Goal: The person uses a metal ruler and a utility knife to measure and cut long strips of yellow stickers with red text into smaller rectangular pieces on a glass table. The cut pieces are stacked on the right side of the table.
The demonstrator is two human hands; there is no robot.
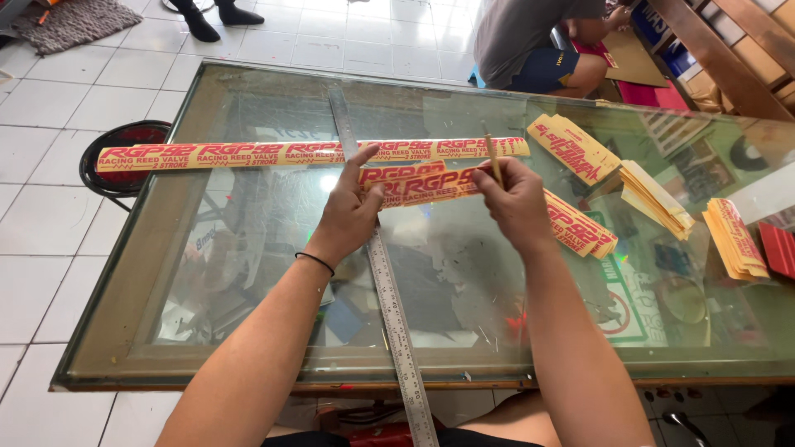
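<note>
The left hand [348,211] is pressing down on a long steel ruler [389,306] that is running across the glass worktop [248,248] from twelve o'clock to six. Its index finger is stretching up toward the long yellow sticker strip [306,154], which is lying across the ruler toward the far edge. The palm is also pinning the left end of a shorter yellow sticker piece [418,184], so this hand is flattened and bearing down, not gripping.

The right hand [515,203], at three o'clock of the ruler, is clenching a thin pencil-like cutting tool [493,159], tip hidden behind the fingers, while its lower fingers are resting on the shorter piece.

The main risks, as I judge them:

- The ruler is sitting on smooth glass, and one hand is holding both it and the sticker. If the pressure is easing off, the ruler may be sliding and the cut line wandering.
- The left fingertips are lying close to the ruler's edge, so a tool jumping that edge could be nicking them.
- The shorter piece is overlapping the long strip's lower edge, and a stroke carried too far could be marking the strip.

Stacks of cut stickers [580,223] are lying at three o'clock. Another person [538,41] is crouching at one o'clock.
</note>
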